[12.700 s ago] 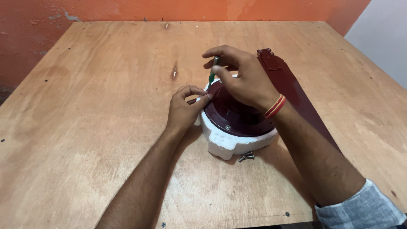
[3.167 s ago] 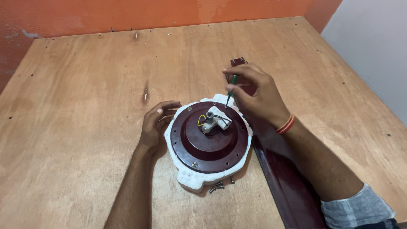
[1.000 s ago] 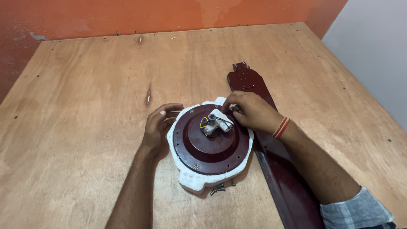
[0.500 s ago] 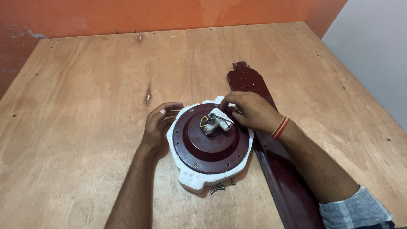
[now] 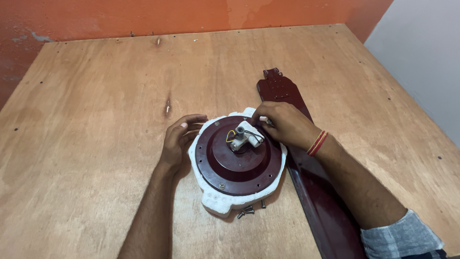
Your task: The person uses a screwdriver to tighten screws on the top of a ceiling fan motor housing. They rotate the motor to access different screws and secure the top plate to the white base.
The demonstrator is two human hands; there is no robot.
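Observation:
A round maroon fan motor [image 5: 237, 160] sits in a white foam cradle [image 5: 218, 201] on the wooden table [image 5: 96, 120]. A white connector with wires [image 5: 244, 135] stands at the motor's centre. My left hand [image 5: 179, 139] rests against the foam's left rim, fingers curled. My right hand [image 5: 282, 124] lies on the motor's upper right edge, fingers pinched at the rim; what they pinch is hidden. A maroon fan blade [image 5: 306, 182] runs under my right forearm.
Several loose screws [image 5: 249, 209] lie just below the foam cradle. An orange wall [image 5: 143, 17] borders the table's far edge. The table's right edge [image 5: 407, 96] drops to a grey floor.
My right hand no longer holds the green screwdriver seen earlier. Over the last second both hands stay almost still on the motor.

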